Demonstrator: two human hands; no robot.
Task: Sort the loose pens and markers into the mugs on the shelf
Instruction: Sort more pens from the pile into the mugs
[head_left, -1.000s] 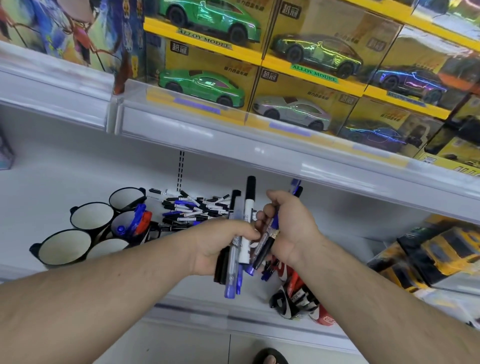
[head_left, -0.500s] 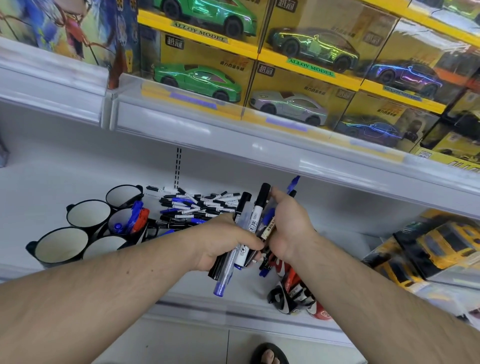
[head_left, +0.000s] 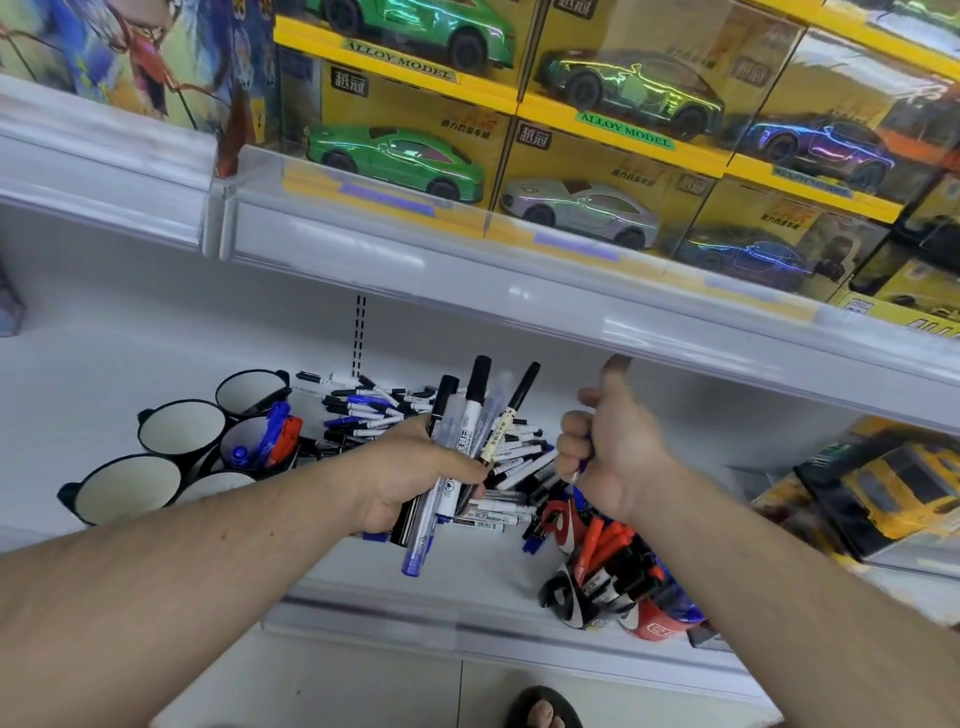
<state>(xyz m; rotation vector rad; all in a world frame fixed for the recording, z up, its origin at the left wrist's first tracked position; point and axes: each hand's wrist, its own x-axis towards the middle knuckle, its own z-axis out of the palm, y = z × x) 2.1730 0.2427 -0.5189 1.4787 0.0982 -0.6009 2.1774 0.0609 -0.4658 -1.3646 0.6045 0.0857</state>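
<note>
My left hand (head_left: 415, 473) grips a bundle of markers (head_left: 475, 415), black caps pointing up and blue ends hanging below the fist. My right hand (head_left: 613, 447) is curled to its right, apart from the bundle, and pinches a blue pen (head_left: 584, 462) that barely shows between the fingers. A pile of loose markers (head_left: 374, 410) lies on the white shelf (head_left: 156, 353) behind and under both hands. Several black mugs stand at the left; one mug (head_left: 249, 441) holds blue and red markers, the others, such as the nearest mug (head_left: 127, 488), look empty.
A cup with red and black pens (head_left: 608, 566) stands at the shelf's front right, beside a red cup (head_left: 657, 626). The upper shelf edge (head_left: 519, 291) overhangs close above my hands, with boxed toy cars (head_left: 582, 208) on it. Yellow toy boxes (head_left: 893, 488) lie at right.
My hands have separated: the right hand pulled away to the right from the bundle with a blue pen, while the left hand keeps the remaining markers, now held more upright.
</note>
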